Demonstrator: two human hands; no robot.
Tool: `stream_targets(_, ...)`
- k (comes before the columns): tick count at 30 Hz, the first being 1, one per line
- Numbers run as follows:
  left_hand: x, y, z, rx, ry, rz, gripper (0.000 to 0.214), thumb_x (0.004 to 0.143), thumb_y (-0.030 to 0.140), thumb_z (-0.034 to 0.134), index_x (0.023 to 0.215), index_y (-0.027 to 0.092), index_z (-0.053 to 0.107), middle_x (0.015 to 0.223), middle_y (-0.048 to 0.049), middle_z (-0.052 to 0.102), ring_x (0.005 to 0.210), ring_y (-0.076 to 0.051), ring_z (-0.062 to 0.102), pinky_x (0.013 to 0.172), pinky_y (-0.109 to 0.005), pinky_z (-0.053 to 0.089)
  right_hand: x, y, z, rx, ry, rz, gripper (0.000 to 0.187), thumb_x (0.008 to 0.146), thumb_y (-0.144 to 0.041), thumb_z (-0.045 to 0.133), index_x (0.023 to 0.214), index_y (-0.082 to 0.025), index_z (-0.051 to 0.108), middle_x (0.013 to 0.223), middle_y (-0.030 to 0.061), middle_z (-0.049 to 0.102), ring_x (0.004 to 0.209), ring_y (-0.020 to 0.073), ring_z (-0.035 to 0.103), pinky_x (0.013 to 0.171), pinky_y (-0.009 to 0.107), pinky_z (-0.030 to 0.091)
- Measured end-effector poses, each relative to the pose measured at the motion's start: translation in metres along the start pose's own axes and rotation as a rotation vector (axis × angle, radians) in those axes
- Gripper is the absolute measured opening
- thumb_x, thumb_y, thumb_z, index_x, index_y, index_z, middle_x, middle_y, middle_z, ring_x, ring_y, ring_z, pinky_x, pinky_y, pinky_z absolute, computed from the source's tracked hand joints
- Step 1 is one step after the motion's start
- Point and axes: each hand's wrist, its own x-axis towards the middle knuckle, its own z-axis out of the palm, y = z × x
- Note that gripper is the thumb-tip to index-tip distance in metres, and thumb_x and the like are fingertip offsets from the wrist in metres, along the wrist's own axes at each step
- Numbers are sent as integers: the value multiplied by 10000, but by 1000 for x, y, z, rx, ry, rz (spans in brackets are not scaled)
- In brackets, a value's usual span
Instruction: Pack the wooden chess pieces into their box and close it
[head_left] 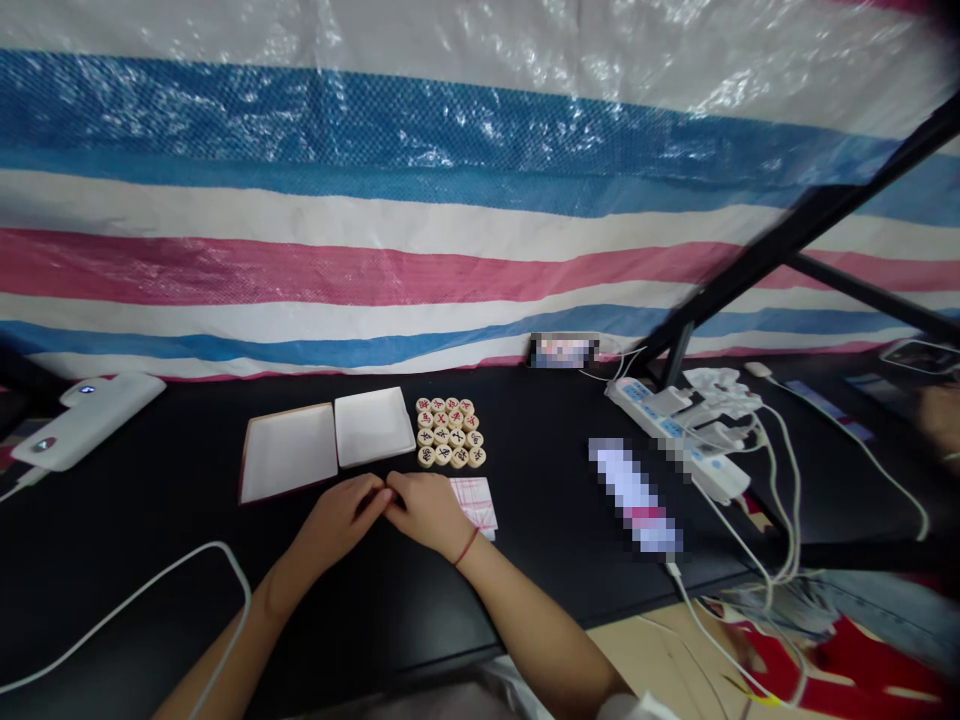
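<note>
My left hand (349, 510) and my right hand (422, 508) meet at the fingertips just above the black table, fingers curled inward. Whether anything sits between the fingers is hidden. Right behind them stand the open box base or lid with dark edges (289, 455) and a white box half (373, 428); both show bare white insides. Several round Chinese chess pieces (450, 437) with red and black characters lie in a tight square grid to the right of the white box half. A folded paper sheet with red lines (476, 503) lies partly under my right hand.
A white device (94, 425) with a cable is at the left. On the right lie a blurred phone (637, 495), a power strip (679, 440) with plugs and cables, and a black metal frame (787, 235). A striped sheet (337, 270) hangs behind. Another person's hand (941, 420) shows far right.
</note>
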Motion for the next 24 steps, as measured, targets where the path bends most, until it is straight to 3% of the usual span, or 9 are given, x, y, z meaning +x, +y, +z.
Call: stream_targets(24,-1,4,-3,18,-15,9,266,942,375,407,779,209,537,768,6,602,728,-157,576,684,-276,428,1,0,0,-11,-9,2,109,902,-301,544,883,-209,599,837,12,712,730,145,642,566,256,277)
